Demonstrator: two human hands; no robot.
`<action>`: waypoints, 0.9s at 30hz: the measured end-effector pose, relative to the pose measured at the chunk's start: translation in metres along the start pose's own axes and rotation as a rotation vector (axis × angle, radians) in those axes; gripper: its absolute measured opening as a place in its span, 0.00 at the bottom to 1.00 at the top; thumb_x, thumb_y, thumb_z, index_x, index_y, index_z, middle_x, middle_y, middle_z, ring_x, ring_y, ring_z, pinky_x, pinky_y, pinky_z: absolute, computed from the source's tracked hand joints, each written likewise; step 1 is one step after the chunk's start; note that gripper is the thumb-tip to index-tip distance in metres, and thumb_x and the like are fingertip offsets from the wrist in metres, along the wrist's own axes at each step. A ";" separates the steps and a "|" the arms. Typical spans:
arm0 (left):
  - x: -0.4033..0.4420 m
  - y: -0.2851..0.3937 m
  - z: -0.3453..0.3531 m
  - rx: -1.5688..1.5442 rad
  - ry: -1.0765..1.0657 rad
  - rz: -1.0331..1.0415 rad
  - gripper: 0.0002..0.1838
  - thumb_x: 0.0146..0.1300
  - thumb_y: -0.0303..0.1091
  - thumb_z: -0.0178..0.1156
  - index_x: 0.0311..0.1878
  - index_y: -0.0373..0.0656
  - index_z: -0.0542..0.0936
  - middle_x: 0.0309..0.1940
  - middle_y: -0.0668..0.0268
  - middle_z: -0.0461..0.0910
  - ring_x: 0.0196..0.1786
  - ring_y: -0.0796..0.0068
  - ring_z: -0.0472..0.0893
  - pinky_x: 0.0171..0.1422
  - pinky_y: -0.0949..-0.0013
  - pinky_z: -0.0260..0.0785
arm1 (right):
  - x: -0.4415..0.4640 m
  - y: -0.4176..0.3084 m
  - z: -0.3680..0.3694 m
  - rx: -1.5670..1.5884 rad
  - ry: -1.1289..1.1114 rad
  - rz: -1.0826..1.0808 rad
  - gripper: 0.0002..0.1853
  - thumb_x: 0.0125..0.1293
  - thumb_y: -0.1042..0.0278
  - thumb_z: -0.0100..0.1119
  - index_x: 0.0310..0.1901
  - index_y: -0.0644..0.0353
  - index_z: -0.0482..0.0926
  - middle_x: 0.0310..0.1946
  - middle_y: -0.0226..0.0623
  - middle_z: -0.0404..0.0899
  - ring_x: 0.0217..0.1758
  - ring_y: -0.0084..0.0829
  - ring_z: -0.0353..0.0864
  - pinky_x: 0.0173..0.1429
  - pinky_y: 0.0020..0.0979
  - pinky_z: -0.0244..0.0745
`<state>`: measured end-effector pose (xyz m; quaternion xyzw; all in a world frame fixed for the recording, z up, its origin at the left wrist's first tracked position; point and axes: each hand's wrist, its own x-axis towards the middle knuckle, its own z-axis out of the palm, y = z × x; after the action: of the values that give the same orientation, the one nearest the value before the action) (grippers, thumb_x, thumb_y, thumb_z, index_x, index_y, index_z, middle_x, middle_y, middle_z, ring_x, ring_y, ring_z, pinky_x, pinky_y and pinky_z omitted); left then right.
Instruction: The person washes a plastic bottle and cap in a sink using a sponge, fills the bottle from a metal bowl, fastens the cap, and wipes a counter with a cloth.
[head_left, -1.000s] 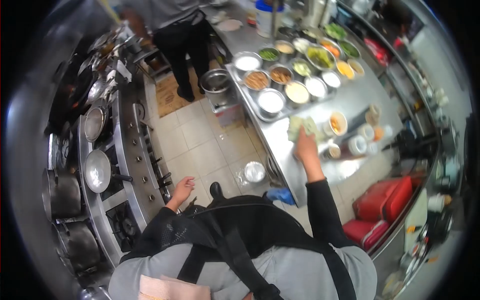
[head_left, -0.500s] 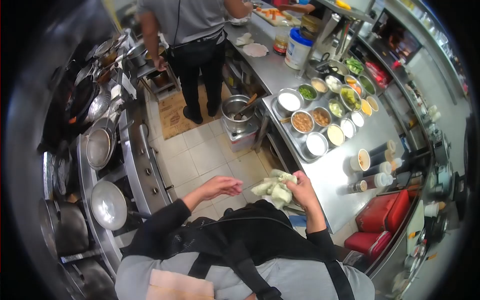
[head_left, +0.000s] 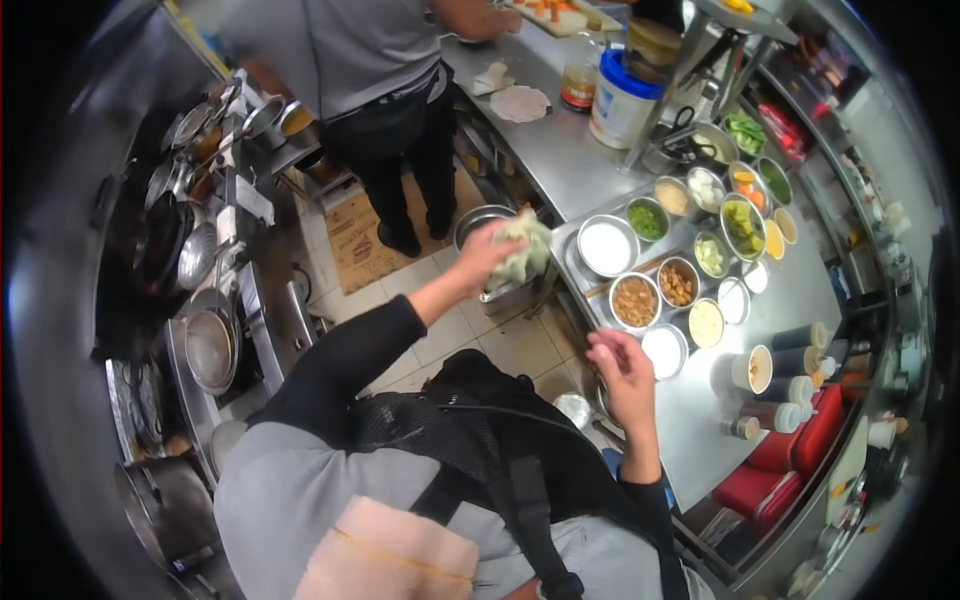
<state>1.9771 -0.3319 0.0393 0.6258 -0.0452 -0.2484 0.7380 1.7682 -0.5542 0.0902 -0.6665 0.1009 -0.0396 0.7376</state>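
My left hand [head_left: 480, 262] is stretched forward, its fingers closed on a crumpled pale green cloth [head_left: 520, 252]. The cloth hangs in front of a metal pot [head_left: 478, 222] on a low stand and partly hides it. My right hand [head_left: 626, 378] is at the near edge of the steel table [head_left: 690, 450], fingers loosely bent and apart, holding nothing. Just beyond its fingertips is a bowl of white contents [head_left: 664, 350]. Farther in stand a bowl of brown pieces [head_left: 635, 302] and a larger white-filled bowl [head_left: 607, 246].
A person in grey [head_left: 375, 60] stands ahead on flattened cardboard [head_left: 360, 250]. To the left runs a stove with strainers [head_left: 208, 345] and pans. Squeeze bottles [head_left: 775, 415] and a blue-lidded bucket [head_left: 620, 105] stand on the table. Red bags [head_left: 770, 480] sit at its right.
The cloth has passed from my right hand to my left, which has reached forward towards the pot. My right hand now holds nothing. My view has shifted, and the person ahead appears closer.
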 end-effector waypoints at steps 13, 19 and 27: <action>0.420 -0.024 -0.088 1.306 0.288 0.730 0.21 0.56 0.32 0.58 0.54 0.41 0.81 0.53 0.55 0.82 0.55 0.52 0.78 0.65 0.54 0.66 | 0.020 0.032 0.073 -0.069 0.574 0.465 0.10 0.71 0.71 0.60 0.48 0.68 0.80 0.39 0.36 0.85 0.40 0.23 0.82 0.49 0.25 0.77; 0.455 0.000 -0.048 1.223 -0.017 0.812 0.17 0.54 0.33 0.60 0.48 0.45 0.85 0.51 0.59 0.84 0.55 0.54 0.78 0.63 0.57 0.70 | 0.035 0.017 0.104 -0.048 0.585 0.597 0.08 0.72 0.73 0.58 0.48 0.68 0.79 0.37 0.37 0.84 0.39 0.24 0.83 0.49 0.26 0.78; 0.403 -0.013 -0.060 0.970 -0.732 0.561 0.11 0.55 0.36 0.60 0.39 0.46 0.85 0.39 0.53 0.83 0.43 0.51 0.82 0.53 0.54 0.73 | 0.062 0.031 0.112 0.047 0.410 0.621 0.05 0.72 0.75 0.56 0.44 0.67 0.79 0.35 0.36 0.84 0.39 0.24 0.83 0.49 0.26 0.79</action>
<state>2.3477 -0.4501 -0.0842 0.7265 -0.5604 -0.1949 0.3467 1.8486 -0.4533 0.0637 -0.5650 0.4430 0.0512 0.6942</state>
